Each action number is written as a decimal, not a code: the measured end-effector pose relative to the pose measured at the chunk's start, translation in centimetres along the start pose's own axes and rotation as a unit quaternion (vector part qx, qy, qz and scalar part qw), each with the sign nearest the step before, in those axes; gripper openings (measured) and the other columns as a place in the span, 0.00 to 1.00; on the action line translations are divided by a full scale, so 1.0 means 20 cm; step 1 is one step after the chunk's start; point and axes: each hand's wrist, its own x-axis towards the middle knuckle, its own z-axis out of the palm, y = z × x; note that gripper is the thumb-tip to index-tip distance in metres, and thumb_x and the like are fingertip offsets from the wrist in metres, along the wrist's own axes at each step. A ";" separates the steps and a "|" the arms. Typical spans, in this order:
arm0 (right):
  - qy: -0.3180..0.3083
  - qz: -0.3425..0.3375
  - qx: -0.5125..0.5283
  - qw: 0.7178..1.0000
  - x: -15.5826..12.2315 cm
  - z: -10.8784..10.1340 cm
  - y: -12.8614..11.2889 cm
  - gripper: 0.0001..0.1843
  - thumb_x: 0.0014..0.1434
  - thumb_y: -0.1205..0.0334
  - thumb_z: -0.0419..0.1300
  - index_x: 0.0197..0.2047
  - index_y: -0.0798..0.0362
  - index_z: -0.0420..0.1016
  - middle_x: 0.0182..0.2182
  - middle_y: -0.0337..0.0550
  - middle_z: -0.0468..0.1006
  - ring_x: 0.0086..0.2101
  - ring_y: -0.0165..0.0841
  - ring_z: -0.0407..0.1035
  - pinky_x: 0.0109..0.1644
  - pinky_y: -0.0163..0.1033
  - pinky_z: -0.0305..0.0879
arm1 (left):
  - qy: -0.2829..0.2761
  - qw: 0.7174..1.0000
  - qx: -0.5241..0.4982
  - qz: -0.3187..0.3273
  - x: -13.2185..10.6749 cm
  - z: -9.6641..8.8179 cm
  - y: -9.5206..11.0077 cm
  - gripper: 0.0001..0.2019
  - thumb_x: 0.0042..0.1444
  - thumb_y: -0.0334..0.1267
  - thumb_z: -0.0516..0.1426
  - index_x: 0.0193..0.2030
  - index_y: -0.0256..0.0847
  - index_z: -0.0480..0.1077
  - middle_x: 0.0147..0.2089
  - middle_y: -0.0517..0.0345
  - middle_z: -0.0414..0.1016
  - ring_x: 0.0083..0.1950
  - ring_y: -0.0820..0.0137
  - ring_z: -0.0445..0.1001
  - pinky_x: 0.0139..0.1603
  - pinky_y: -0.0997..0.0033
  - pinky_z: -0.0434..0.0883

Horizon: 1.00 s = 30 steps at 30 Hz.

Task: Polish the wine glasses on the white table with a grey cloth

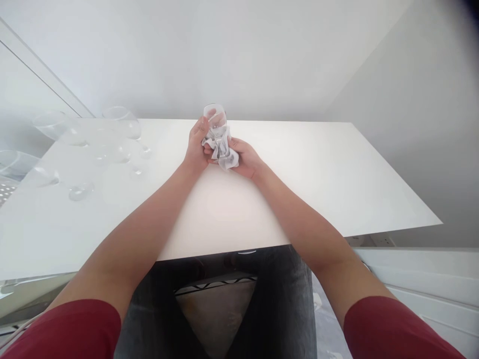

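Observation:
My left hand (196,147) is closed around a small clear glass (215,117), thumb near its rim, over the far middle of the white table (318,174). My right hand (245,158) grips a crumpled white-grey cloth (223,149) that is pressed against the lower part of the glass. Both hands meet at the glass, with the cloth bunched between them. The glass's lower part is hidden by the cloth.
Several clear wine glasses (121,122) stand or lie on the table's left part, some near the left edge (45,174). A white wall rises behind the table. My legs in dark jeans (277,299) are below the near edge.

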 end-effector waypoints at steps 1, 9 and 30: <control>-0.003 -0.007 -0.014 1.000 0.01 0.00 0.02 0.16 0.67 0.48 0.68 0.45 0.53 0.78 0.34 0.46 0.84 0.38 0.40 0.80 0.45 0.46 0.80 | 0.002 0.999 -0.016 0.031 0.00 0.00 0.00 0.26 0.63 0.64 0.61 0.62 0.55 0.74 0.62 0.62 0.82 0.61 0.62 0.78 0.47 0.65 0.76; 0.147 -0.139 -0.125 0.971 0.06 0.02 0.10 0.19 0.60 0.45 0.75 0.39 0.51 0.77 0.31 0.37 0.80 0.33 0.31 0.74 0.38 0.34 0.75 | 0.038 0.997 -0.017 0.061 -0.02 0.07 0.01 0.23 0.63 0.56 0.65 0.59 0.48 0.75 0.64 0.52 0.81 0.65 0.58 0.79 0.48 0.67 0.80; 0.019 -0.057 -0.060 0.996 0.02 0.00 0.04 0.25 0.57 0.40 0.76 0.40 0.53 0.78 0.33 0.44 0.84 0.33 0.36 0.79 0.41 0.41 0.79 | -0.027 0.998 -0.036 0.036 -0.01 0.03 0.00 0.26 0.64 0.62 0.62 0.60 0.48 0.75 0.64 0.57 0.80 0.47 0.68 0.81 0.39 0.69 0.76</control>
